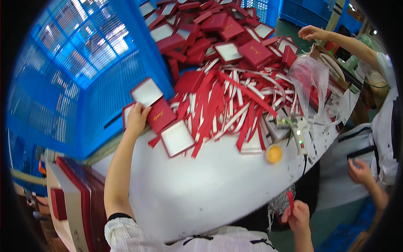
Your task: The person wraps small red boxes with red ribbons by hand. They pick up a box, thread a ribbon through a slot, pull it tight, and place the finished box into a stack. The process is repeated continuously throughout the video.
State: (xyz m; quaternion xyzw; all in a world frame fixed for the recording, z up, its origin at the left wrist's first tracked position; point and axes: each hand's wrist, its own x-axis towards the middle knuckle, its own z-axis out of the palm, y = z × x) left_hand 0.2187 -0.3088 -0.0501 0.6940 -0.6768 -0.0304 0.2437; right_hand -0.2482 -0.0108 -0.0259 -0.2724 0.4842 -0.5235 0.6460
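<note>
My left hand (137,117) reaches across the white table (210,185) and grips a red square box lid (160,115) at the near edge of a big heap of red boxes (218,33). Open lids with white insides lie around it, one (176,137) just to its right. My right hand (299,215) is low, below the table's near edge, shut on a small red strip (290,200). A tangle of red and white strips (235,101) spreads over the table's middle.
Blue plastic crates (84,71) stand at the left and back. A glue gun (299,133) and a yellow round thing (273,153) lie at the table's right. A clear plastic bag (310,80) sits behind them. Another person in white (373,126) works at the right. Stacked red boxes (75,197) stand lower left.
</note>
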